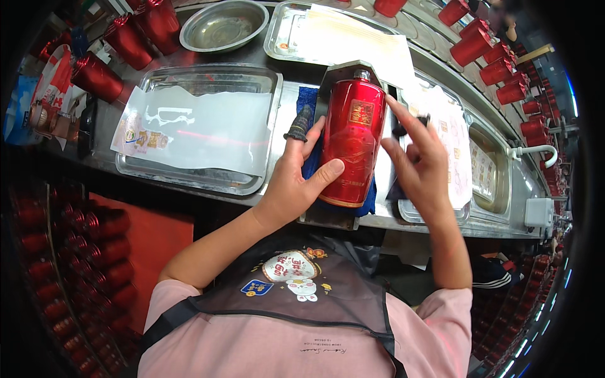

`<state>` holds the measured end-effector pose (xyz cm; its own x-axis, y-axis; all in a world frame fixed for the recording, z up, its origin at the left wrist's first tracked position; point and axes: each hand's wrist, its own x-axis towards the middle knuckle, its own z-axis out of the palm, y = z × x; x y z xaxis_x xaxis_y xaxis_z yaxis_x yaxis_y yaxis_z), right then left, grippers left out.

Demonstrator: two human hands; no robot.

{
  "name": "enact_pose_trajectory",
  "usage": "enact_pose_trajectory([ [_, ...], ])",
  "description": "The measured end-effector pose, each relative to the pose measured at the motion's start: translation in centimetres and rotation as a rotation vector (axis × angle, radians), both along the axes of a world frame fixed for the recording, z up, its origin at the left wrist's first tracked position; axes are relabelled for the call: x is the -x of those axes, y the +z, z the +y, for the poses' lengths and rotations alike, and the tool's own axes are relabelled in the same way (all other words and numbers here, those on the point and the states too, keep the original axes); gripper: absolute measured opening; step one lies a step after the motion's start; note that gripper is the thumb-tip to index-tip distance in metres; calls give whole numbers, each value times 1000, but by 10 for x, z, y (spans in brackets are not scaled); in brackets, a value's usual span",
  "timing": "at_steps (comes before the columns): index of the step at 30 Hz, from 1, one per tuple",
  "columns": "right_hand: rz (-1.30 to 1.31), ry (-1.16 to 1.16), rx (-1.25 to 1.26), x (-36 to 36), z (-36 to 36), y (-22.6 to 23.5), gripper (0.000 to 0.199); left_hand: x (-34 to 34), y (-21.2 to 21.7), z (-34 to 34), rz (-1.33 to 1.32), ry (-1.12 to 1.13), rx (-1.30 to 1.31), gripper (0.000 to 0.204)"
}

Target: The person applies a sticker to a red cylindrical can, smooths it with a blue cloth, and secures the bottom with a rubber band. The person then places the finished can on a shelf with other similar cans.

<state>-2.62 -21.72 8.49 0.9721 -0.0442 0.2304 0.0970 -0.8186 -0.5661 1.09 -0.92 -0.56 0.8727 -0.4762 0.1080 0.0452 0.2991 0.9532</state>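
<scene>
A glossy red bottle [353,151] with gold markings and a short silvery neck lies in front of me on a blue cloth [307,104], its neck pointing away. Under its neck end is a dark angular metal stand [345,68]. My left hand [301,173] holds the bottle from the left, thumb across its front. A black ribbed finger cover sits on one of its fingers. At the bottle's upper right side, my right hand [421,160] has its index finger and thumb stretched apart, fingertips at the edge. Something black is on a finger of that hand.
To the left, a metal tray [274,135] carries translucent printed sheets [208,129]. Behind stand a steel bowl [224,28] and another tray [283,44] with cream sheets. On the right are a sheet-covered tray [454,120], a sink [495,167] and a white faucet [535,153]. Red bottles line a conveyor [435,47].
</scene>
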Motion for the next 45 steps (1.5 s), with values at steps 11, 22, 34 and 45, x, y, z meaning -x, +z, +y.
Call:
enact_pose_trajectory([
  [11,231,15,-586,15,-4,-43,80,1,2,3,-19,-34,-45,81],
  [22,209,1,-365,26,0,-31,70,2,11,2,-28,-13,-122,80],
  [34,186,27,-282,27,8,-30,65,4,9,2,-20,-31,-62,78],
  [45,261,-3,-261,24,8,-26,65,4,5,0,-20,-6,-61,76],
])
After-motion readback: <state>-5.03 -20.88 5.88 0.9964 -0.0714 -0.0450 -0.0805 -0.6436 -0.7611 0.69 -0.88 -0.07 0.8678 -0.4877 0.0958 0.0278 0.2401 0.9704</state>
